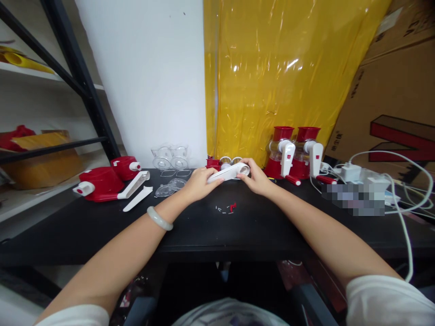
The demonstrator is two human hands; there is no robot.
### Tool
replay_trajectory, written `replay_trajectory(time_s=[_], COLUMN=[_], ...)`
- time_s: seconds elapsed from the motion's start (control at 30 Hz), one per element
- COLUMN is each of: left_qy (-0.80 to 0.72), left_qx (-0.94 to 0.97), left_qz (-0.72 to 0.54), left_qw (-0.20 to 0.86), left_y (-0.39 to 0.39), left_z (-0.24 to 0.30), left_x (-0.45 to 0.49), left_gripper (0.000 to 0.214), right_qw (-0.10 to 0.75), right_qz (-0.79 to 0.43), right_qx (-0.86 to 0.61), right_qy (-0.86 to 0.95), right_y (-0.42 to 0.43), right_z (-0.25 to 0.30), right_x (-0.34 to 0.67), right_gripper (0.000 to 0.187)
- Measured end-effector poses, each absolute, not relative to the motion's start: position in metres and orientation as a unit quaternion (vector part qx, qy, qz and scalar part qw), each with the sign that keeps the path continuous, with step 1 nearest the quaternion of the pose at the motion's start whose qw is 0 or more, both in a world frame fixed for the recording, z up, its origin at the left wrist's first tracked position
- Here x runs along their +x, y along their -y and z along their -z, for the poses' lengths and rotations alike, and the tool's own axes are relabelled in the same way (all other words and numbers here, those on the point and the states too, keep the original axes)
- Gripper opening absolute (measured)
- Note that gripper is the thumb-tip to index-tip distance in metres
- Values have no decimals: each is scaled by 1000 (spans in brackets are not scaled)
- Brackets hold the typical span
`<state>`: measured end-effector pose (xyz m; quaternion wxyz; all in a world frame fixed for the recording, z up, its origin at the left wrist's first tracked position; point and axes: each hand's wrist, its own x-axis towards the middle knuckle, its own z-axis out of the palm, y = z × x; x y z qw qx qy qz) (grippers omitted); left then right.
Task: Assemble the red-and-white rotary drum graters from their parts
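Between both hands, raised above the black table [204, 231], is a white plastic crank arm [227, 173] with a round socket at its right end. My left hand [201, 183] closes around its narrow left end, thumb along the near side. At the socket end, my right hand [254, 177] grips with thumb below and fingers over the top. Below the hands lie several small screws [219, 209] and a small red part [233, 207]. Behind the crank arm stand red parts [213, 163] and round silvery-rimmed pieces, partly hidden by it.
Two red-and-white hand-crank graters [282, 154] stand at right, beside white cables and chargers [350, 172]. To the left are red grater bases [103, 183], a loose white cover strip [137, 199] and clear plastic parts [170, 158]. A yellow-wrapped panel [272, 68] rises behind.
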<state>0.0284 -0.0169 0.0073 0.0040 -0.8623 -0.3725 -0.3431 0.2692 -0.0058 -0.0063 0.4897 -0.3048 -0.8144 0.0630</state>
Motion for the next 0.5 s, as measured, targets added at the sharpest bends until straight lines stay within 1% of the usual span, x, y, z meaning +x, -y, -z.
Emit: replay_trajectory(time_s=[0.1,0.2,0.33,0.5], left_qy=[378,372,381,390], left_qx=[-863,-871,-871,-872], left_qz=[333,321,309,293], left_qw=[25,17,31,43], left_y=[18,19,19,16], left_z=[-7,-7,-7,-6], left_x=[29,30,31,30], left_gripper=[34,35,33,32], right_qw=[489,490,502,488], right_qz=[-76,-98,-115,-146], right_qx=[-308,-316,-311,-319], right_qy=[812,806,799,799], right_y=[9,11,11,13], right_z=[5,5,5,6], right_x=[267,268,269,266], right_gripper=[31,35,40,41])
